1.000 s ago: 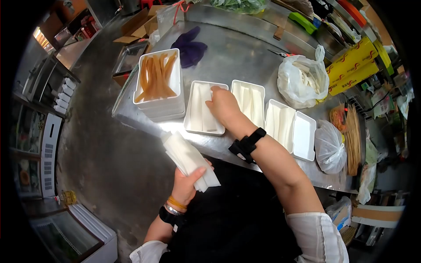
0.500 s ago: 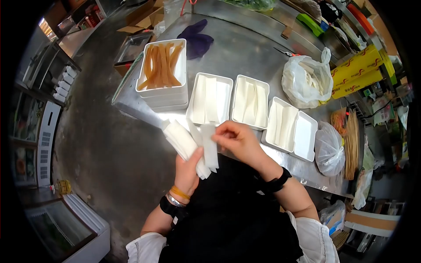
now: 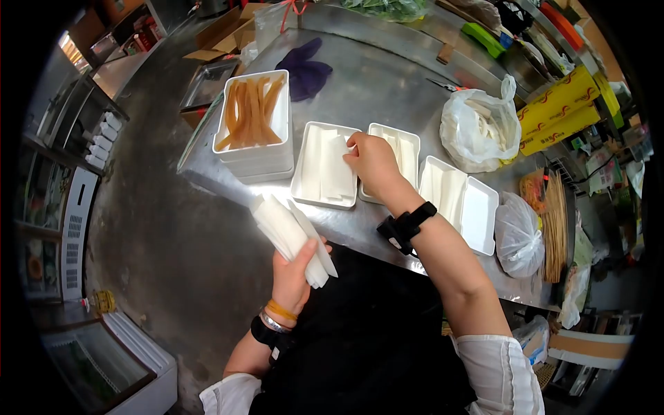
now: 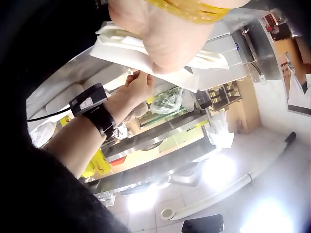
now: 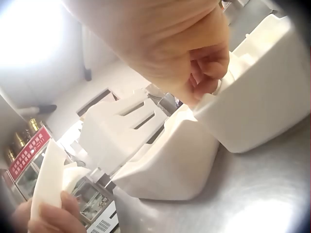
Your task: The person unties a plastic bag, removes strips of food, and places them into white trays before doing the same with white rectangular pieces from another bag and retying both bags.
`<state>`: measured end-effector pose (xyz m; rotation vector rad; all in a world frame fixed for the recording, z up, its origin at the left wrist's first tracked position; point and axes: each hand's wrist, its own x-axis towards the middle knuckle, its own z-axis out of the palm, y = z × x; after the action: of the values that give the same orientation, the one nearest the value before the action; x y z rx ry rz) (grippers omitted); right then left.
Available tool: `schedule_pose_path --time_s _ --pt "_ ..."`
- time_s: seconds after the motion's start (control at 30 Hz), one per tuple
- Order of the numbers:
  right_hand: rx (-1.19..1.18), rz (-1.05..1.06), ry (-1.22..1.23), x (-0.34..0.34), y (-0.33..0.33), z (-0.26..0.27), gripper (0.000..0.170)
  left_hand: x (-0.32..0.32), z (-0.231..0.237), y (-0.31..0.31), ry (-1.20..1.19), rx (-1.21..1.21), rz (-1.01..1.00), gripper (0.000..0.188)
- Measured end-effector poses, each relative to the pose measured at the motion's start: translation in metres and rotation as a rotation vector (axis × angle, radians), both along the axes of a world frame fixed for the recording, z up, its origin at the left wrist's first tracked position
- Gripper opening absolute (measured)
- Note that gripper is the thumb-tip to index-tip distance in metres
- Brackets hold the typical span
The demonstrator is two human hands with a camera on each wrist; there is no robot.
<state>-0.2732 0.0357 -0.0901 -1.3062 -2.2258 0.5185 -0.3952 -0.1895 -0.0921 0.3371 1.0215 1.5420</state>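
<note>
My left hand holds a bundle of flat white strips in front of the counter edge, thumb across the top. My right hand is over a white plastic box, its curled fingertips pinching the right edge of a white strip that lies in it. More white strips lie flat beside that one. In the right wrist view the right fingers are curled right at a box rim, and the bundle shows at lower left.
Two more white boxes of strips stand to the right, beside a white tray. On the left, brown strips fill a stacked white box. Plastic bags, skewers and a purple cloth lie around the steel counter.
My right hand went from the box to the bundle, drew off a white strip, and carried it forward into the same box. The left hand keeps its bundle in about the same place.
</note>
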Motion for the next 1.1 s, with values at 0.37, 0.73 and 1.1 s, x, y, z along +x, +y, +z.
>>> schedule_pose_path --time_s 0.37,0.73,1.1 --pt "-0.594 0.408 0.293 0.017 -0.095 0.040 0.014 0.006 -0.003 0.014 -0.023 0.023 0.092 0.035" --pt "-0.538 -0.101 0.542 0.011 -0.008 0.035 0.023 0.009 -0.007 0.013 -0.023 -0.004 0.019 0.035" --pt "0.087 -0.057 0.013 0.003 -0.022 0.001 0.037 0.004 -0.006 0.014 -0.010 0.008 0.009 0.038"
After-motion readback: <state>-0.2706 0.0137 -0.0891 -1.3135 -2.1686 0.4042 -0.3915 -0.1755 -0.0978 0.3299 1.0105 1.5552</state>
